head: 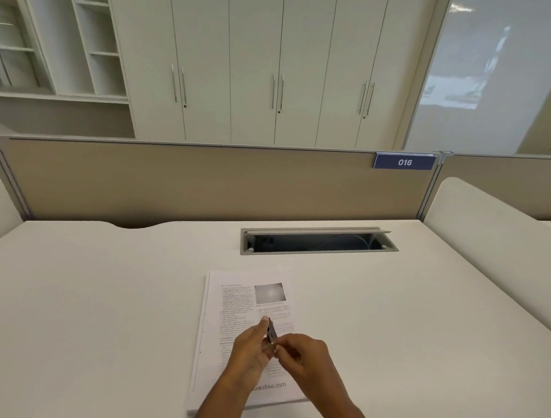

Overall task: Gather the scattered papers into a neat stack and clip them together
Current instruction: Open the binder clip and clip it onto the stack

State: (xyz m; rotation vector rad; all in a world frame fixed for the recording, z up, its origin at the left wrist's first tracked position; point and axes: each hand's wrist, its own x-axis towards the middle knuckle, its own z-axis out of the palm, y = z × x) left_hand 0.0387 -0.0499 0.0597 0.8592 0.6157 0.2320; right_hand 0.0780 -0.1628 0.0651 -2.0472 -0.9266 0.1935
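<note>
Head view is showing the papers [232, 301] already lying gathered in one fairly square stack on the white desk [106, 296], right in front of the person. Both hands are meeting above the stack's lower half. The left hand [250, 350] is pinching a small dark binder clip [272, 332] between thumb and fingers, and the right hand [307, 355] is gripping its near end with curled fingers. The clip is not yet biting any edge, so I judge that clipping remains. Beyond, an open cable hatch [317, 242] is sitting in the desk, with a beige partition [206, 180], a "016" tag [404, 162] and pale cupboards [274, 66] behind.
</note>
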